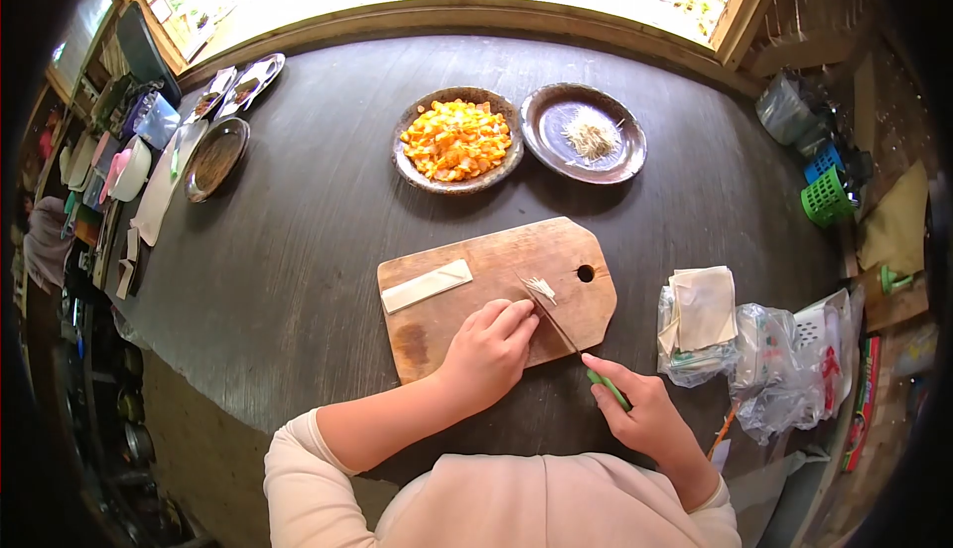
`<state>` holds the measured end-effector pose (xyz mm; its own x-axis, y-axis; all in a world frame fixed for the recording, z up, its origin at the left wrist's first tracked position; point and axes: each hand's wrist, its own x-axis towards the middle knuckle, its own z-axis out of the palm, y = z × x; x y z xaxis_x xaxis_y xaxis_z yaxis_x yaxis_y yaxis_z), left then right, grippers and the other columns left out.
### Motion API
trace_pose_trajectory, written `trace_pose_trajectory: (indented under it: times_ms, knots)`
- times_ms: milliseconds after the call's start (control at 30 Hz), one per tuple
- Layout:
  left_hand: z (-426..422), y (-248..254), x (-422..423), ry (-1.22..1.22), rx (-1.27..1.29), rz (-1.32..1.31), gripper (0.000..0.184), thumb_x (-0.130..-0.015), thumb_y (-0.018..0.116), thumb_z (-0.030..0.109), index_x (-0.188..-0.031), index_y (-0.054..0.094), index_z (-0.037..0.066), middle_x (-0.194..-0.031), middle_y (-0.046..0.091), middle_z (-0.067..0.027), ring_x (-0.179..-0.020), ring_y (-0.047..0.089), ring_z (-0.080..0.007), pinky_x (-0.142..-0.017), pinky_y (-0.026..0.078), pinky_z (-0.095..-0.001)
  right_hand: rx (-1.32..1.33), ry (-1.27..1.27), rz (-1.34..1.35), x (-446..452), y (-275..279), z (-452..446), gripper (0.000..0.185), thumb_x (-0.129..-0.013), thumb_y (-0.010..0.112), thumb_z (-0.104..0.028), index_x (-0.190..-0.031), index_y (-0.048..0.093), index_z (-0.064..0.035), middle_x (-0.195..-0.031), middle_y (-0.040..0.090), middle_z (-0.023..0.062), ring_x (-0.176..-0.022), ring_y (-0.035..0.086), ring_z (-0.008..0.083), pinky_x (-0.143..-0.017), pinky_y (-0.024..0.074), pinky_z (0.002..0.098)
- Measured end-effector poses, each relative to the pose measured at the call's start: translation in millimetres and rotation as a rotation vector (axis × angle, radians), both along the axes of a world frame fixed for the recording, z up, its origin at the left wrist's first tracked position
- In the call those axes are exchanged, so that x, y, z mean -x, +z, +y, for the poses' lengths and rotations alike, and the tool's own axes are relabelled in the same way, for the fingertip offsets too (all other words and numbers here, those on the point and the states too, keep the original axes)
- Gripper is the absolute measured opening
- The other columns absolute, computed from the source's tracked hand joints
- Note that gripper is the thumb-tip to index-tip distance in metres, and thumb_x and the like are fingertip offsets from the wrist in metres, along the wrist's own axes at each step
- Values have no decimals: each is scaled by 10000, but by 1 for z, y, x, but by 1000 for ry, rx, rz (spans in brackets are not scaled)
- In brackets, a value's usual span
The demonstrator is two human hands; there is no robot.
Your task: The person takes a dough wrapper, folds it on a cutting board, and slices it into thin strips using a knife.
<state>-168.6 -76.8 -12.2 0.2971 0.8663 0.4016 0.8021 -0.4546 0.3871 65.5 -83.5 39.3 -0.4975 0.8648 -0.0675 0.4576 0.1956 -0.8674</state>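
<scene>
My right hand (645, 411) is closed round the green handle of a knife (565, 331). Its blade slants across the wooden cutting board (496, 251), right beside the fingertips of my left hand (489, 346). That left hand is curled and pressed down on the board; what lies under its fingers is hidden. Just right of the blade is a small pile of thin white strips (542, 291). A flat, pale rectangular strip (427, 286) lies on the board's left part.
Beyond the board stand a plate of orange chopped pieces (457, 141) and a dark plate (538, 150) with fine pale shreds. Stacked square sheets (704, 300) and plastic bags (774, 359) are at right. An oval brown dish (217, 159) sits far left.
</scene>
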Motion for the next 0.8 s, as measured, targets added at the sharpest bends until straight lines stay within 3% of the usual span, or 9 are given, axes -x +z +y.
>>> trace_pose_trajectory:
  times_ms: [200, 567, 600, 667, 800]
  knots:
    - [0, 0, 0, -14, -14, 25, 306, -745, 668, 49, -1045, 657, -12, -1130, 613, -98, -1042, 571, -275, -871, 498, -370, -65, 17, 30, 4, -3, -6, 416, -877, 604, -5, -1285, 557, -71, -903, 676, 200, -744, 673, 327, -645, 526, 345]
    - [1, 0, -1, -29, -13, 15, 295, -706, 670, 28, -997, 665, -18, -1091, 629, -105, -1033, 578, -277, -893, 503, -364, -114, 61, 6, 1, -10, -10, 417, -877, 609, -19, -1289, 554, -60, -745, 600, 170, -622, 599, 319, -572, 490, 381]
    - [1, 0, -1, -26, -11, 18, 293, -705, 670, 28, -995, 665, -18, -1089, 629, -105, -1033, 577, -277, -896, 501, -365, -114, 58, 7, 1, -6, -9, 417, -877, 609, -19, -1289, 554, -60, -745, 600, 170, -622, 599, 319, -572, 490, 381]
    - [1, 1, -1, -28, -6, 22, 292, -704, 670, 27, -993, 664, -19, -1087, 630, -104, -1034, 577, -278, -900, 500, -366, 39, 86, -100, 0, 4, -7, 380, -893, 594, -21, -1272, 565, -38, -934, 666, 210, -763, 662, 332, -682, 519, 349]
    - [1, 2, -1, -23, 2, 28, 289, -704, 670, 28, -989, 666, -19, -1084, 632, -104, -1035, 577, -277, -907, 496, -367, -39, 75, -43, 0, -3, -9, 378, -891, 593, -19, -1268, 569, -39, -885, 658, 202, -717, 648, 328, -657, 513, 357]
